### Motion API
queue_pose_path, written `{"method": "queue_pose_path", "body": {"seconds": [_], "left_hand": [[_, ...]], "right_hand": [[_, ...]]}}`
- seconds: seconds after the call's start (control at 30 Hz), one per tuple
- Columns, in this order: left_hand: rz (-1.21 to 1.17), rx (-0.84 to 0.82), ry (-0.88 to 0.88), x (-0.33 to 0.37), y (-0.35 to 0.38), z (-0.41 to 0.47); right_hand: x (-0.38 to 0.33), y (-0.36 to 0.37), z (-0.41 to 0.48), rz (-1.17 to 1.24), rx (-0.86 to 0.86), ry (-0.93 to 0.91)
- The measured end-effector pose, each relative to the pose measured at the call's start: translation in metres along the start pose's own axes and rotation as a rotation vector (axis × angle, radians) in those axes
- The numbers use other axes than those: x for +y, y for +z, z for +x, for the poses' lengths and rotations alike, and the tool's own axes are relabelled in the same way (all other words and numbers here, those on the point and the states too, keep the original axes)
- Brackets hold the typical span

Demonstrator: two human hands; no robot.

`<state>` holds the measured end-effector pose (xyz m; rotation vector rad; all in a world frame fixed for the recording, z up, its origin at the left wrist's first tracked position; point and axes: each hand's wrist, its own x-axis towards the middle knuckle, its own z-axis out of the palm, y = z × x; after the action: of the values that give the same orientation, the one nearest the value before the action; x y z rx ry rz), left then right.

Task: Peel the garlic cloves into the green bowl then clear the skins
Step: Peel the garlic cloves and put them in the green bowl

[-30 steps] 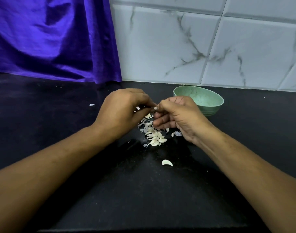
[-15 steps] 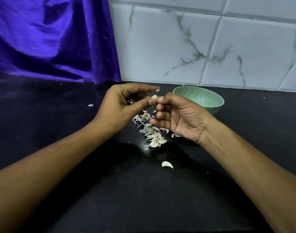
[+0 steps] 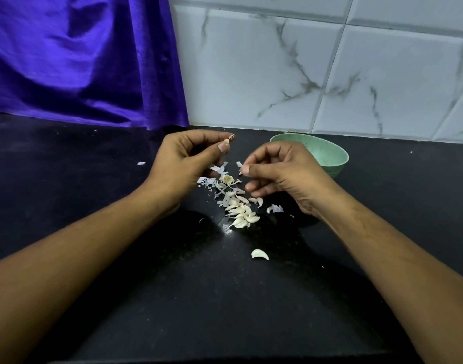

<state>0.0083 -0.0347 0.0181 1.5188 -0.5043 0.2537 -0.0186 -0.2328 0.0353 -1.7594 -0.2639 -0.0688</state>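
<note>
Head view: at centre the left hand [image 3: 188, 166] pinches a small garlic clove [image 3: 227, 142] between thumb and forefinger; the right hand [image 3: 283, 174] pinches a flake of skin [image 3: 239, 164]. More cloves [image 3: 242, 215] lie below on the black worktop [image 3: 93, 206], the green bowl [image 3: 335, 156] right of centre. The clove seems light, hard and smooth (it may slip): hold its ends; the skin tears easily.

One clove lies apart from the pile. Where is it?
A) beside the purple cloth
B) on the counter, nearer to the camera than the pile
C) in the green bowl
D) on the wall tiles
B: the lone clove lies on the black counter, on the near side of the pile and well away from the bowl.
</note>
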Motion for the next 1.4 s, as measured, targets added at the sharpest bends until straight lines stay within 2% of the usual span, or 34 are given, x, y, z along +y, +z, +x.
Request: {"method": "queue_pose_path", "body": {"seconds": [0.37,0.57,0.9,0.97,1.17,1.4], "left_hand": [[0.019,-0.056,-0.116,0.002,0.002,-0.002],[-0.02,-0.065,-0.16,0.005,0.003,-0.004],[-0.022,-0.093,-0.157,0.005,0.004,-0.005],[-0.004,-0.087,-0.171,0.005,0.003,-0.006],[0.044,-0.08,-0.232,0.006,0.009,-0.009],[0.049,-0.067,-0.286,0.004,0.009,-0.009]], "right_hand": [[0.004,-0.007,0.006,-0.195,0.03,-0.098],[0.0,0.005,0.0,0.047,-0.02,-0.152],[0.004,0.011,-0.002,0.199,-0.008,-0.083],[0.006,0.011,-0.001,0.121,0.026,-0.125],[0.01,0.007,0.001,-0.398,0.143,-0.367],[0.009,0.008,0.002,-0.47,0.123,-0.394]]}}
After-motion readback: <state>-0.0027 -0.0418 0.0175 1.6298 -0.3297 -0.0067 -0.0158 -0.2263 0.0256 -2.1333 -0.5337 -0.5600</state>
